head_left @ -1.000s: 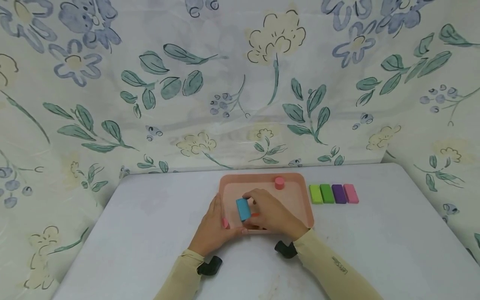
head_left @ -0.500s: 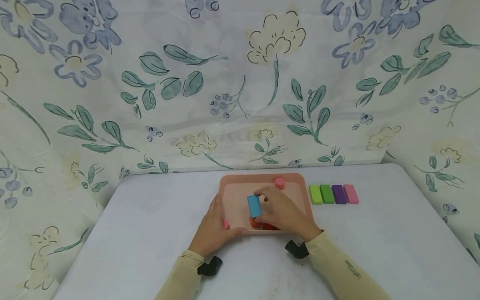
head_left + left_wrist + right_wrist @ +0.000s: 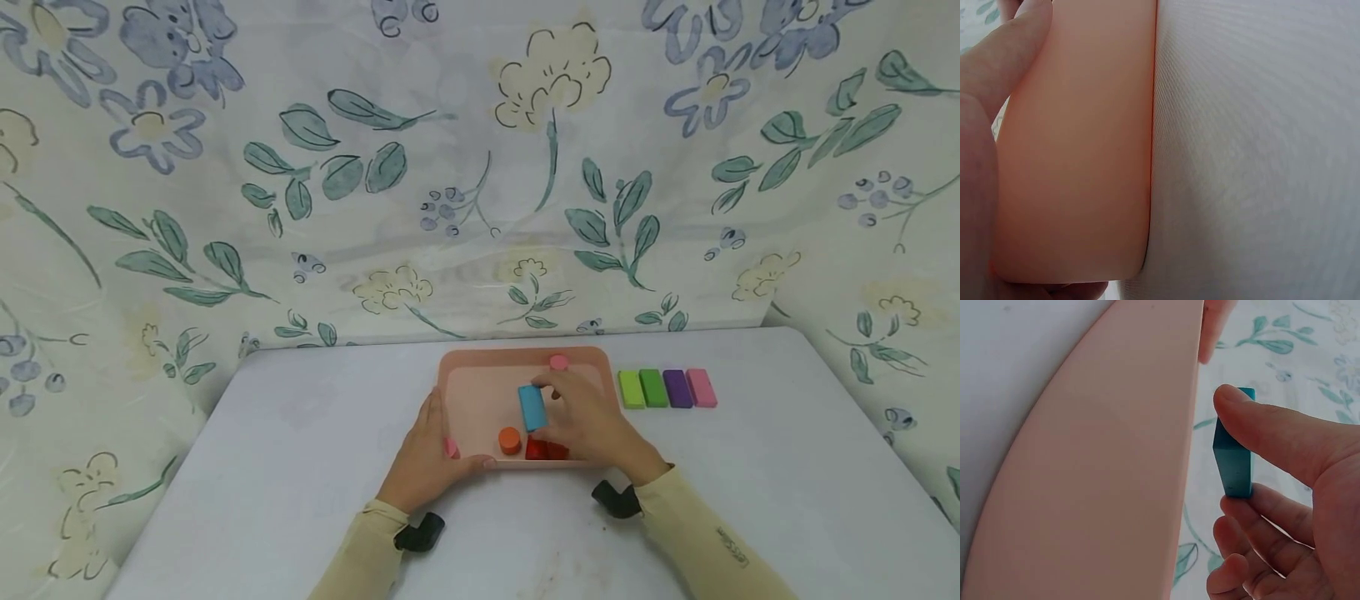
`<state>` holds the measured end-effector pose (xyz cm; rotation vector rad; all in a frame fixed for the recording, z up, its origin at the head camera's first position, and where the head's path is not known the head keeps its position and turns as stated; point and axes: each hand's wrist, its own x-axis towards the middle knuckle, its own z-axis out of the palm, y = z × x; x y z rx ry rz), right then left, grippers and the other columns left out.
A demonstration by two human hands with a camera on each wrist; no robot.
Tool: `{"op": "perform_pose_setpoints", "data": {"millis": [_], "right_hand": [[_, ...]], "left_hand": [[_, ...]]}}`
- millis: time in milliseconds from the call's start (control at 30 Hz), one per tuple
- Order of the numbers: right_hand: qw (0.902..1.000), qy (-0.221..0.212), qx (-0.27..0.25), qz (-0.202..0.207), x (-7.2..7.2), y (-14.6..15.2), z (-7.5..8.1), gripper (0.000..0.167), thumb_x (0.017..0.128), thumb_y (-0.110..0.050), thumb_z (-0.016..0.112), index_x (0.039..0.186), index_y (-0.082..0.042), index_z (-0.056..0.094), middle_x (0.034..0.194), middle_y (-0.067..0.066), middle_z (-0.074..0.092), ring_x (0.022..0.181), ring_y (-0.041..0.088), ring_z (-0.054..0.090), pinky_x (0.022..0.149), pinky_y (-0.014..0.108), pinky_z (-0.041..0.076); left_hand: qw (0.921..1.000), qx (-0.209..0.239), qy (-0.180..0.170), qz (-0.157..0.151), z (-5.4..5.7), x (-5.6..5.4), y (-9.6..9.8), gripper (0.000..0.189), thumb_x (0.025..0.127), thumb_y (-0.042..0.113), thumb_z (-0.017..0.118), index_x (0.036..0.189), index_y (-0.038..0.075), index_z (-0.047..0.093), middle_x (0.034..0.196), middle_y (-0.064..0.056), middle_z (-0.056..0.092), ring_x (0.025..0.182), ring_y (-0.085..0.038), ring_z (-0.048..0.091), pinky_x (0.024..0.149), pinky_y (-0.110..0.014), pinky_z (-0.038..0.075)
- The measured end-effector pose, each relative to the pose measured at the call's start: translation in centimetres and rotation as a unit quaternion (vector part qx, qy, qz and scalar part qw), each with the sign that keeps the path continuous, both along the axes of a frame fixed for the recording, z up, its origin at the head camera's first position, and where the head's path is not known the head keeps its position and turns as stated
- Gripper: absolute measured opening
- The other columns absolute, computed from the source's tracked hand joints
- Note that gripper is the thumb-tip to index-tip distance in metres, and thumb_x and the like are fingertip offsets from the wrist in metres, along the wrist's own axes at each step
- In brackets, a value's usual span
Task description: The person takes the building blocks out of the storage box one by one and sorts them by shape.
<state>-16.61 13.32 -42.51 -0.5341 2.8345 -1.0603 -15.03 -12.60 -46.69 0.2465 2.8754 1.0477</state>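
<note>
My right hand (image 3: 588, 418) pinches a light blue rectangular block (image 3: 532, 407) between thumb and fingers, above the right half of a peach tray (image 3: 495, 357). In the right wrist view the thumb lies on one side of the block (image 3: 1234, 465) and a fingertip on its far end, higher than the tray wall (image 3: 1104, 456). My left hand (image 3: 427, 462) grips the tray's front left corner, thumb along the front rim and fingers along the left side. Inside the tray lie an orange disc (image 3: 509, 441) and red pieces (image 3: 537, 448), partly behind the right hand.
A round pink piece (image 3: 558, 362) lies near the tray's back wall, and another pink piece (image 3: 451, 447) by the left hand. Right of the tray stand a yellow-green block (image 3: 632, 389), a green block (image 3: 653, 388), a purple block (image 3: 678, 388) and a pink block (image 3: 702, 387) in a row.
My right hand has carried the blue block rightward across the tray, uncovering the orange disc and red pieces near the front. The left hand has stayed on the tray corner.
</note>
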Motion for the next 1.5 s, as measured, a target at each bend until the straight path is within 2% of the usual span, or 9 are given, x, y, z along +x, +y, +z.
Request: {"op": "perform_pose_setpoints", "data": {"millis": [233, 367, 533, 700, 800, 933, 1033, 1167, 1500], "right_hand": [[0.9999, -0.006, 0.006, -0.013, 0.4, 1.5, -0.1, 0.068, 0.082, -0.021, 0.086, 0.140, -0.013, 0.052, 0.137, 0.008, 0.049, 0.117, 0.026, 0.050, 0.093, 0.042, 0.054], [0.9999, -0.005, -0.003, -0.012, 0.6, 2.4, 0.0, 0.072, 0.081, -0.022, 0.086, 0.142, -0.012, 0.049, 0.134, 0.009, 0.051, 0.115, 0.028, 0.052, 0.092, 0.044, 0.054], [0.9997, -0.002, -0.018, -0.018, 0.5, 3.4, 0.1, 0.076, 0.079, -0.021, 0.087, 0.144, -0.014, 0.048, 0.131, 0.007, 0.054, 0.113, 0.028, 0.053, 0.084, 0.042, 0.057], [0.9993, 0.004, -0.033, -0.019, 0.5, 4.5, 0.0, 0.075, 0.079, -0.019, 0.086, 0.144, -0.016, 0.049, 0.132, 0.009, 0.055, 0.115, 0.031, 0.052, 0.082, 0.045, 0.058], [0.9984, 0.023, -0.051, -0.005, 0.4, 5.2, -0.2, 0.071, 0.079, -0.015, 0.086, 0.142, -0.018, 0.051, 0.132, 0.010, 0.055, 0.115, 0.034, 0.052, 0.082, 0.048, 0.057], [0.9972, 0.032, -0.066, 0.011, 0.3, 6.2, -0.4, 0.069, 0.081, -0.012, 0.084, 0.141, -0.029, 0.054, 0.129, 0.006, 0.057, 0.114, 0.033, 0.053, 0.086, 0.050, 0.055], [0.9985, 0.023, -0.050, -0.008, 0.7, 7.0, -0.3, 0.067, 0.084, -0.016, 0.083, 0.143, -0.022, 0.053, 0.129, 0.008, 0.057, 0.114, 0.032, 0.053, 0.090, 0.052, 0.053], [0.9988, 0.007, -0.016, -0.046, 1.2, 7.8, -0.2, 0.070, 0.084, -0.022, 0.083, 0.143, -0.006, 0.049, 0.135, 0.014, 0.054, 0.118, 0.035, 0.052, 0.095, 0.054, 0.051], [0.9976, -0.001, 0.006, -0.070, 1.4, 10.0, -0.2, 0.070, 0.085, -0.027, 0.082, 0.142, -0.004, 0.049, 0.142, 0.018, 0.051, 0.122, 0.037, 0.050, 0.100, 0.060, 0.046]], "left_hand": [[1.0000, 0.000, 0.003, -0.004, -0.1, 0.0, 0.0, 0.134, 0.069, 0.065, 0.083, 0.161, 0.001, 0.007, 0.165, -0.019, 0.017, 0.143, -0.039, 0.035, 0.113, -0.054, 0.035], [1.0000, -0.003, 0.001, -0.004, -0.1, 0.0, 0.0, 0.135, 0.069, 0.066, 0.082, 0.161, 0.001, 0.007, 0.165, -0.019, 0.016, 0.144, -0.039, 0.033, 0.113, -0.054, 0.035], [1.0000, -0.005, 0.002, -0.006, 0.0, 0.0, -0.1, 0.135, 0.070, 0.066, 0.082, 0.160, 0.000, 0.007, 0.166, -0.020, 0.015, 0.146, -0.039, 0.031, 0.114, -0.054, 0.033], [1.0000, -0.005, -0.001, -0.004, 0.0, 0.0, -0.1, 0.135, 0.069, 0.066, 0.082, 0.160, 0.000, 0.007, 0.166, -0.020, 0.015, 0.146, -0.039, 0.031, 0.114, -0.054, 0.033], [1.0000, -0.006, -0.001, -0.004, -0.1, -0.1, -0.1, 0.135, 0.070, 0.067, 0.081, 0.160, 0.000, 0.007, 0.166, -0.019, 0.015, 0.146, -0.039, 0.031, 0.114, -0.054, 0.034], [1.0000, -0.004, 0.003, -0.007, -0.1, -0.1, -0.1, 0.134, 0.070, 0.065, 0.082, 0.160, -0.001, 0.007, 0.166, -0.019, 0.015, 0.146, -0.038, 0.031, 0.115, -0.053, 0.033], [1.0000, -0.004, 0.003, -0.008, 0.0, 0.0, -0.1, 0.133, 0.071, 0.064, 0.082, 0.160, -0.001, 0.008, 0.166, -0.020, 0.015, 0.146, -0.038, 0.030, 0.115, -0.053, 0.033], [1.0000, -0.007, 0.000, -0.007, 0.1, 0.0, 0.0, 0.133, 0.071, 0.064, 0.082, 0.160, -0.001, 0.007, 0.166, -0.019, 0.015, 0.147, -0.038, 0.029, 0.115, -0.053, 0.032], [0.9999, -0.002, 0.004, -0.009, -0.1, -0.1, -0.1, 0.134, 0.070, 0.064, 0.083, 0.160, 0.000, 0.008, 0.166, -0.019, 0.016, 0.146, -0.037, 0.031, 0.115, -0.053, 0.033]]}}
